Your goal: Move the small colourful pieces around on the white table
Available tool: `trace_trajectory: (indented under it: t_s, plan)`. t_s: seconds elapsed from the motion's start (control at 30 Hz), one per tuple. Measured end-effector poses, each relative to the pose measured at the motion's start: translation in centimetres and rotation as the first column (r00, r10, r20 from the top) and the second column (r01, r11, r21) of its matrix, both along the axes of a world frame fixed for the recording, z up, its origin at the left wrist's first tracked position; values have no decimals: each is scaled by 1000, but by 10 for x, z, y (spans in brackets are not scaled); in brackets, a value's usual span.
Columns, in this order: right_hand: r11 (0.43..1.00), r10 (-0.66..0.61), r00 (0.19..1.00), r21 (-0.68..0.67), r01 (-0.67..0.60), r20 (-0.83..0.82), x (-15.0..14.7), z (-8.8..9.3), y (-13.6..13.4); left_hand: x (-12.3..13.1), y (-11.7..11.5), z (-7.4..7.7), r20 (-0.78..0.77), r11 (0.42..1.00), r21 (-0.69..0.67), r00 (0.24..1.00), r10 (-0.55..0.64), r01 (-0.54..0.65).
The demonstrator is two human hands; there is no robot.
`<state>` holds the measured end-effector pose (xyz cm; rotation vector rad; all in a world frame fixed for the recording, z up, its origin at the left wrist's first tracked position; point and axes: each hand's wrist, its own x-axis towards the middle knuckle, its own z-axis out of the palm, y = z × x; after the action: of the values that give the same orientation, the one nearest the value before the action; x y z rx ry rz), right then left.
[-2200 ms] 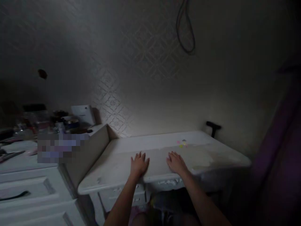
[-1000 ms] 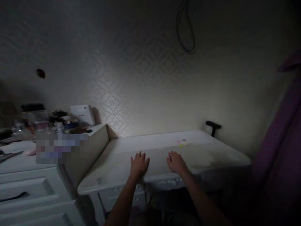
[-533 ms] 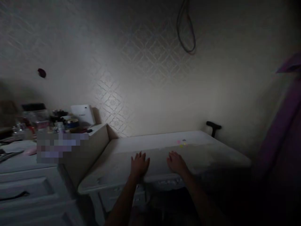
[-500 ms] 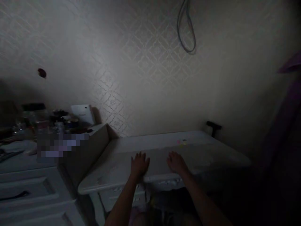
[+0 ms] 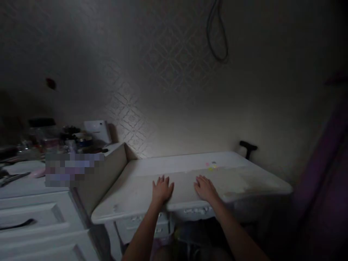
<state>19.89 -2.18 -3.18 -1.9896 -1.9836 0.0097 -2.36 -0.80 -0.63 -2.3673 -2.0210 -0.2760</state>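
Note:
Both hands rest on a pale desk (image 5: 190, 165) that stands against the wall. My left hand (image 5: 162, 189) lies palm down near the front edge with its fingers spread, holding nothing. To its right, my right hand (image 5: 205, 187) also lies on the desktop, fingers stretched out and bare of any object. A gap of desktop separates the two. Beyond my right hand, small pink and yellow marks or stickers (image 5: 210, 168) show on the surface; which of these they are I cannot tell.
At left a white drawer cabinet (image 5: 32, 210) rises higher than the desk, its top crowded with jars, bottles and a white box (image 5: 97, 131). A cable loop (image 5: 226, 50) hangs on the wall. A black T-shaped handle (image 5: 248, 146) stands behind the desk's right end. Purple cloth (image 5: 320, 163) hangs at right.
The light has shifted: the upper wall is darker and the desk brighter. My right hand's fingers look more stretched out than before. The view has moved very slightly.

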Motion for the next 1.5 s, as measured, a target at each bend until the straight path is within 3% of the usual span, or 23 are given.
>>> trace_trajectory:
  t_s: [1.5]
  plan:
    - [999,3,1000,54,-2,-15,2,-5,2,2,-1,0,25,1000,19,1000,3,-3]
